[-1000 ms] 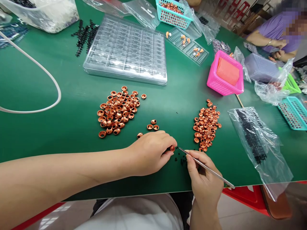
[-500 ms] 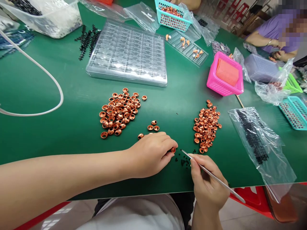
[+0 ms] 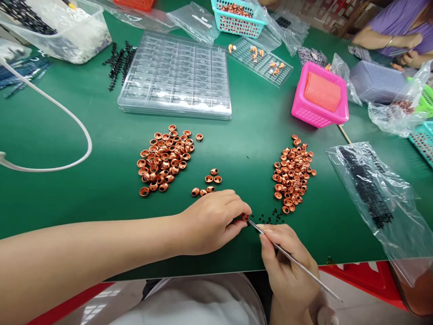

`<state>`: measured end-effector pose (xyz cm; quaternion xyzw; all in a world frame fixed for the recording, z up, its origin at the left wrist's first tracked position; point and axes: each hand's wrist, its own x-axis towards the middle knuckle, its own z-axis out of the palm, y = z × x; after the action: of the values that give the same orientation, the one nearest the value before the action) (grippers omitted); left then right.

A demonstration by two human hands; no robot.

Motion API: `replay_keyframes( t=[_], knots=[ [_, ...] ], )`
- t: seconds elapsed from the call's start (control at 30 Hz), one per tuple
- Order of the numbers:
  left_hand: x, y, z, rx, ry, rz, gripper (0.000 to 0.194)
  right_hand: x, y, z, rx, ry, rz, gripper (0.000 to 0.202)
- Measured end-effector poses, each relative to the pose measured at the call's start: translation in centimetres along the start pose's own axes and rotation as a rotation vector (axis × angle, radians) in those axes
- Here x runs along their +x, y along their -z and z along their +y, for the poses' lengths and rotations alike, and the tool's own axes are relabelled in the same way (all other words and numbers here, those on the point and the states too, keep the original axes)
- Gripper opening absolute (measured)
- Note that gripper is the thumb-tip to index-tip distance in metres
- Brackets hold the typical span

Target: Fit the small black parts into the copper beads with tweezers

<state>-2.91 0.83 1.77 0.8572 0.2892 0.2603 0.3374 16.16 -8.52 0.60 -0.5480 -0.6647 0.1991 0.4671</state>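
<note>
Between the thumb and fingers of my left hand (image 3: 216,221) is a small copper-coloured cup (image 3: 245,217). My right hand (image 3: 291,262) grips a thin metal tool (image 3: 297,263), whose tip meets the cup. Tiny black pieces (image 3: 270,216) lie scattered behind the tool, partly hidden by my fingers. Several copper cups (image 3: 209,179) sit just beyond my left hand. A larger pile of cups (image 3: 165,158) is to the left, and a heap of copper parts (image 3: 293,174) is to the right.
Stacked clear trays (image 3: 176,76) stand behind the left pile. A pink basket (image 3: 320,95) and a plastic bag of black parts (image 3: 368,185) are on the right. A white cable (image 3: 77,119) curves at the left. Another person in purple (image 3: 399,27) works at the far right.
The tool in my right hand has moved left, and its tip now reaches the cup in my left hand. The camera view has shifted slightly.
</note>
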Motion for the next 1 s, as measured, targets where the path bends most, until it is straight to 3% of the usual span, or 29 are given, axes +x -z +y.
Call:
replay_keyframes(
  t=[1.0],
  knots=[
    [-0.14, -0.19, -0.33, -0.017, -0.033, 0.027, 0.008, 0.14, 0.15, -0.04, -0.056, 0.076, -0.057, 0.035]
  ],
)
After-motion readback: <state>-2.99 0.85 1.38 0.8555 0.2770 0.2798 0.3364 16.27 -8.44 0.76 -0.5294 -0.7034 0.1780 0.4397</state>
